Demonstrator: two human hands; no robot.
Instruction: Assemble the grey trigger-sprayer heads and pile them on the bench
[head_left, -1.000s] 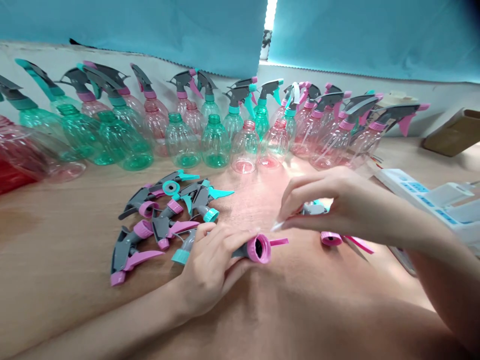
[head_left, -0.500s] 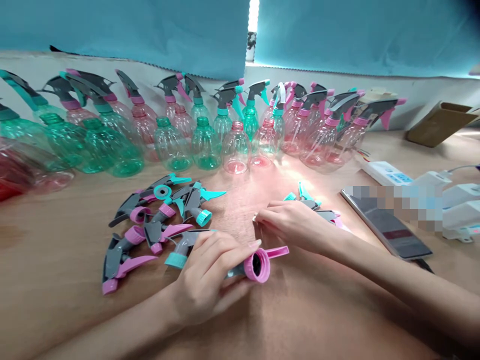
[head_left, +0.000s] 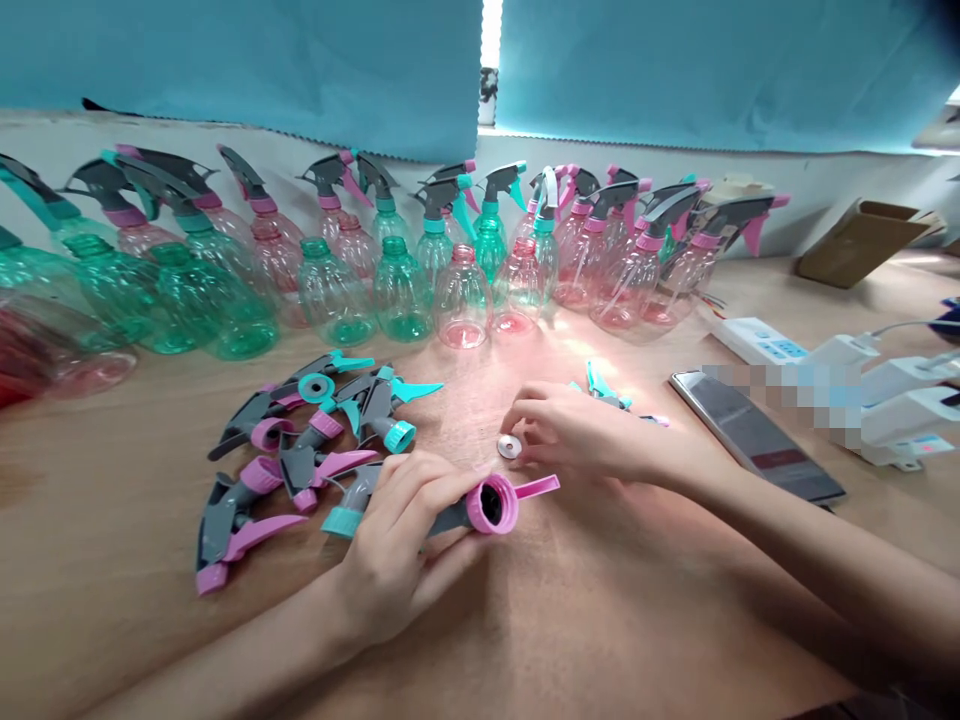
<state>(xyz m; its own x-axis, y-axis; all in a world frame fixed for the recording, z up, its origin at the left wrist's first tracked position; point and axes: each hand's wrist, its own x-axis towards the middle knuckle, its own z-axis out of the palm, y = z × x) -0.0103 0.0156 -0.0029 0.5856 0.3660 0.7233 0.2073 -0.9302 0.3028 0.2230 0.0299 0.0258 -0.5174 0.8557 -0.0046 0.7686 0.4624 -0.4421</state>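
Note:
My left hand (head_left: 409, 530) is closed around a grey trigger spray head with a pink collar (head_left: 493, 504). The collar's threaded opening faces right, and a pink trigger sticks out behind it. My right hand (head_left: 559, 430) has its fingers bent, thumb and fingertips at a small whitish ring with a dark centre (head_left: 509, 447). Left of my left hand lie several loose spray heads, among them one with a pink trigger (head_left: 240, 520) and one with a turquoise collar (head_left: 394, 420). Another turquoise-triggered spray head (head_left: 600, 385) is partly hidden behind my right hand.
Along the wall stand several green and pink bottles, some open like the clear pink bottle (head_left: 463, 300), others topped with spray heads. A phone (head_left: 754, 435) lies at right beside a white power strip (head_left: 761, 342) with plugs. A brown box (head_left: 859, 243) leans farther back.
The whitish ring at my right fingertips now shows its face toward me. My left hand still holds the pink-collared spray head. The whole view has shifted slightly.

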